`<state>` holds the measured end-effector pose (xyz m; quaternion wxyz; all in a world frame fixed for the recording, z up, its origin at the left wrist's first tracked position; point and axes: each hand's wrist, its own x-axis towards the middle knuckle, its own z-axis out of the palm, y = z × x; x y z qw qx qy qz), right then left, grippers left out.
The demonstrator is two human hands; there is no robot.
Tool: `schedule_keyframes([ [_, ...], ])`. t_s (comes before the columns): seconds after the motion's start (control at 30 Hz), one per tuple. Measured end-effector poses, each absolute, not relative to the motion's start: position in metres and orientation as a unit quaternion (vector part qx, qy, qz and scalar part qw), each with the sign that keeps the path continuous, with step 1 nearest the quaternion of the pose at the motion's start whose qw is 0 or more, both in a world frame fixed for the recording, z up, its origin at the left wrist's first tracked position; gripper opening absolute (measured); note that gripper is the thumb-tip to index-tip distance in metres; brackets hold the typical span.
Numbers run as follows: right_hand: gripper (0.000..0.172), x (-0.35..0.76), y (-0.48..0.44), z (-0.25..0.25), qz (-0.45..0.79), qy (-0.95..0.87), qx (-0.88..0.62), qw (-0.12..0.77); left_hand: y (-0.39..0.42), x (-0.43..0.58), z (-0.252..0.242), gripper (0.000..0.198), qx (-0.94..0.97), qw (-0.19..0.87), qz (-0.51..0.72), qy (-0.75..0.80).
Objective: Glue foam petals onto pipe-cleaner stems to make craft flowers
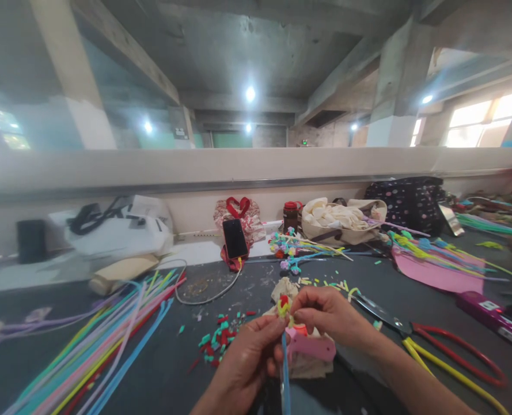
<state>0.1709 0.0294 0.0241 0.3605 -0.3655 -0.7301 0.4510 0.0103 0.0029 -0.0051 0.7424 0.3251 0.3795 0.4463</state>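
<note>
My left hand [256,351] is closed around a blue pipe-cleaner stem [286,374], which runs down toward the bottom edge. At the stem's top sits a small yellow and red pipe-cleaner flower [284,305], just above my left thumb. My right hand [325,311] comes in from the right, thumb and fingers pinched close against the flower's side; what lies between them is too small to make out. Beneath the hands is a pink tool with an orange part [311,346], resting on a crumpled beige cloth [311,370] and partly hidden by my fingers.
Long coloured pipe cleaners [104,346] lie at left, with red and green cut pieces [221,337] nearby. Red-and-yellow-handled cutters [405,328] and a purple power strip [493,317] lie at right. Behind are a cabled phone [235,238], finished flowers [290,248] and a cloth-filled basket [342,225].
</note>
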Motion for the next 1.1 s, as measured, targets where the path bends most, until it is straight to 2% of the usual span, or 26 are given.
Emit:
schedule_keyframes([
  [0.23, 0.008, 0.163, 0.032, 0.017, 0.349, -0.759, -0.326, 0.442, 0.004, 0.007, -0.006, 0.021, 0.319, 0.770, 0.438, 0.337],
  [0.43, 0.008, 0.157, 0.030, 0.014, 0.328, -0.759, -0.324, 0.459, 0.001, 0.010, -0.004, 0.020, 0.307, 0.771, 0.461, 0.314],
  [0.67, 0.017, 0.168, 0.039, 0.013, 0.431, -0.645, -0.400, 0.488, 0.004, 0.008, -0.008, 0.022, 0.301, 0.788, 0.445, 0.300],
  [0.9, 0.007, 0.154, 0.034, 0.006, 0.445, -0.667, -0.411, 0.434, 0.001, 0.013, -0.005, 0.025, 0.321, 0.752, 0.466, 0.339],
  [1.1, 0.005, 0.148, 0.032, 0.003, 0.449, -0.651, -0.421, 0.445, 0.004, 0.011, -0.013, 0.029, 0.349, 0.719, 0.475, 0.367],
])
